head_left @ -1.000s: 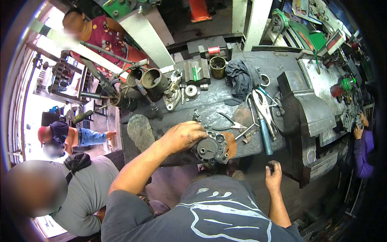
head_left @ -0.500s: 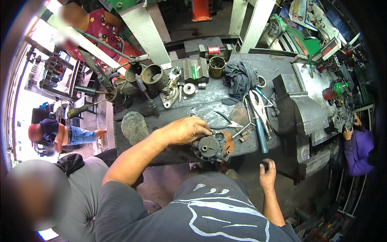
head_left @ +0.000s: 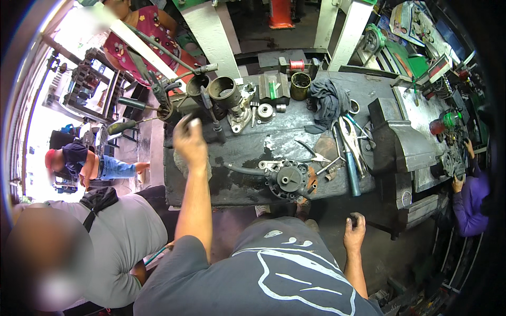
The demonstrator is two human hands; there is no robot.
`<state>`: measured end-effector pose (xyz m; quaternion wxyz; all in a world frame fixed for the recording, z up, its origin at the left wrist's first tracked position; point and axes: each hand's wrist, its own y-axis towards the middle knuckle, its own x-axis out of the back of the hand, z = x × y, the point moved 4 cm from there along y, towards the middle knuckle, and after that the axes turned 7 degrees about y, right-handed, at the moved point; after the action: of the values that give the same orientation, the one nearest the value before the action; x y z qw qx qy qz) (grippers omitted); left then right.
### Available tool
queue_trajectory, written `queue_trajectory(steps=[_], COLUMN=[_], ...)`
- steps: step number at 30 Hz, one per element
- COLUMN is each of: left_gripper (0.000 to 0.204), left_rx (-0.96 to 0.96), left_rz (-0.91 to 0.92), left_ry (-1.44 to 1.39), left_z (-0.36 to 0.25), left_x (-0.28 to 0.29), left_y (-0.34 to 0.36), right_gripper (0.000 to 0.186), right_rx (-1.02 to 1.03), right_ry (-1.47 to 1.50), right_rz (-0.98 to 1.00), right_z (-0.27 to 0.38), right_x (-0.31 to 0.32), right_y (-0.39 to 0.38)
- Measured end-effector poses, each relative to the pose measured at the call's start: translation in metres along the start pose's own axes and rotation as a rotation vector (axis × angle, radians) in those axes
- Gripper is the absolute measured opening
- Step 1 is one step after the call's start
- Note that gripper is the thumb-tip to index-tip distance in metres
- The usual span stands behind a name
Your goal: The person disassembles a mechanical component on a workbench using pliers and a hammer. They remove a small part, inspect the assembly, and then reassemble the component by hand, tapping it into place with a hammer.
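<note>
My left hand (head_left: 191, 141) is raised over the left side of the workbench, just below a holder of screwdrivers and tools (head_left: 167, 110); its fingers are bent but apart, with nothing visible in them. A round metal assembly (head_left: 290, 179) lies at the front edge, a black hose (head_left: 242, 170) running left from it. Pliers (head_left: 311, 152), a blue-handled tool (head_left: 353, 179) and locking pliers (head_left: 347, 132) lie right of it. My right hand (head_left: 354, 231) hangs off the bench's front with curled fingers; what they hold, if anything, is too dark to make out.
Cylinders (head_left: 223, 92), a dark rag (head_left: 327, 105) and a can (head_left: 300, 87) stand or lie at the back. A large steel block (head_left: 400, 147) is at the right. People are at the left (head_left: 121, 237), (head_left: 110, 174), upper left (head_left: 139, 39) and far right (head_left: 472, 205).
My left hand has left the round assembly and moved up and left, uncovering the hose. My right hand still hangs in about the same place.
</note>
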<state>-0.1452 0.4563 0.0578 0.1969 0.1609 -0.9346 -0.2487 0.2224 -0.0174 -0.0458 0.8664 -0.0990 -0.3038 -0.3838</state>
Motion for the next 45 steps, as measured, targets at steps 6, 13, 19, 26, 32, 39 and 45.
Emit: queue_trajectory(steps=[6,13,19,26,32,39,45], left_gripper=[0.026,0.033,0.032,0.03,0.028,0.036,0.034], left_rx=[0.353,-0.011,0.351,0.891,1.068,0.482,0.095], left_rz=[0.319,0.775,0.749,0.797,1.005,0.712,0.618], left_ry=[0.403,0.645,0.412,-0.597,-1.189,-0.345,0.271], left_z=[0.092,0.077,0.042,-0.1,-0.185,-0.149,-0.109], left_x=[0.026,-0.051,-0.015,0.047,0.005,0.021,0.022], left_y=[-0.131,-0.208,-0.199,-0.216,-0.214,-0.208,-0.221], right_gripper=[0.021,0.023,0.028,0.035,0.038,0.022,0.026], right_rx=[-0.092,0.088,0.369,0.731,0.809,0.506,0.34], right_ry=[0.025,0.06,0.193,0.413,0.483,0.405,0.006], right_rz=[0.064,0.146,0.224,0.489,0.411,0.531,0.89], right_z=[0.002,0.051,0.133,0.23,0.257,0.223,0.203], right_x=[-0.002,-0.011,-0.008,-0.021,-0.033,-0.044,-0.082], right_y=[-0.001,0.05,0.068,0.052,0.068,0.128,0.17])
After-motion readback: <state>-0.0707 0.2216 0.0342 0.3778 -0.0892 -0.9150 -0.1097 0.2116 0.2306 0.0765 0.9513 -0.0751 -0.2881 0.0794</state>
